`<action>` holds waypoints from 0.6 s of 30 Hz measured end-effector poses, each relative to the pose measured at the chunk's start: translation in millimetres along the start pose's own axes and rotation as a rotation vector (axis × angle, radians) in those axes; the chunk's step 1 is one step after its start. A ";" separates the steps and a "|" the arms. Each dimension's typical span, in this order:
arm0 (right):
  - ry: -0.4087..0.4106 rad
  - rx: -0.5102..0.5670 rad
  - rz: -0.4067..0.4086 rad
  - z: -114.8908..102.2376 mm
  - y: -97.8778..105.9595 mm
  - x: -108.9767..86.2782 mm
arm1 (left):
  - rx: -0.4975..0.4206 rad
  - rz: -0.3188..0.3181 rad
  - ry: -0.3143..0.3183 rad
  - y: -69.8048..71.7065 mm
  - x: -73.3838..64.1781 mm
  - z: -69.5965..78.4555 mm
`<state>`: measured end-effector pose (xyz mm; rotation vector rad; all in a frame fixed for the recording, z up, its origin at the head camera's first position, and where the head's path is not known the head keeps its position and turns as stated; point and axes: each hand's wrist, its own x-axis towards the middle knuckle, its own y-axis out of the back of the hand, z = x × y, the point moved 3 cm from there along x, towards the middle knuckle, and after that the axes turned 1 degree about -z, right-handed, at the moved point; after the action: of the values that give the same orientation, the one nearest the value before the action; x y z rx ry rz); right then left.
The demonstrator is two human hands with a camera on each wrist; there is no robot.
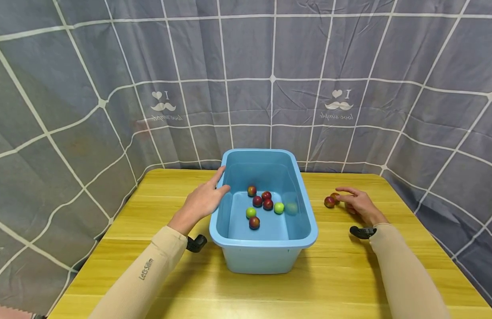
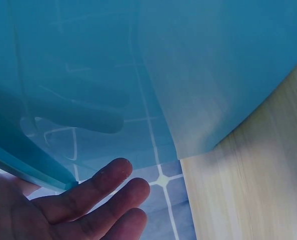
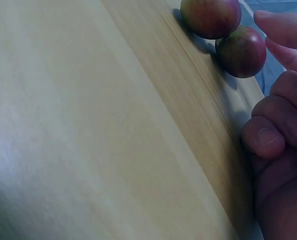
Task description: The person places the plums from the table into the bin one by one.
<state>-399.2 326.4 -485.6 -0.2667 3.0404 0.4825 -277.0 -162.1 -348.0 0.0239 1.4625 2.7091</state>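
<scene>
A blue plastic tub (image 1: 263, 243) stands mid-table with several dark red plums (image 1: 254, 223) and two bright green round fruits (image 1: 279, 208) on its floor. My left hand (image 1: 203, 198) holds the tub's left rim, thumb over the edge; in the left wrist view, three fingers (image 2: 96, 192) extend loosely outside the wall. Over to the right, my right hand (image 1: 359, 204) is beside two red plums (image 1: 329, 202) on the table. Its index finger and thumb reach toward the farther plum (image 3: 241, 52), a small gap showing in the right wrist view. The other fingers are curled in.
The wooden table (image 1: 341, 283) runs back to a grey curtain (image 1: 246, 48) with white grid lines, which also hangs along both sides. Each wrist wears a black strap mount (image 1: 363, 232). The tub's tall walls rise between the two hands.
</scene>
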 end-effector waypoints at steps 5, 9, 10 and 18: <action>-0.019 -0.043 0.003 0.4 -0.6 2.4 | -0.002 -0.003 0.001 0.0 0.1 0.4; -0.035 -0.070 0.006 0.3 -0.5 3.5 | -0.010 -0.005 0.002 -0.2 0.5 0.1; -0.035 -0.078 0.006 0.3 -0.5 3.7 | -0.012 -0.006 0.002 -0.2 0.6 0.0; -0.034 -0.107 0.001 0.1 -0.9 4.3 | -0.014 -0.009 -0.003 0.4 -0.4 0.4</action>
<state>-403.3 324.9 -486.3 -0.2595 2.9864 0.6437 -276.6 -162.1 -347.4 0.0202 1.4388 2.7108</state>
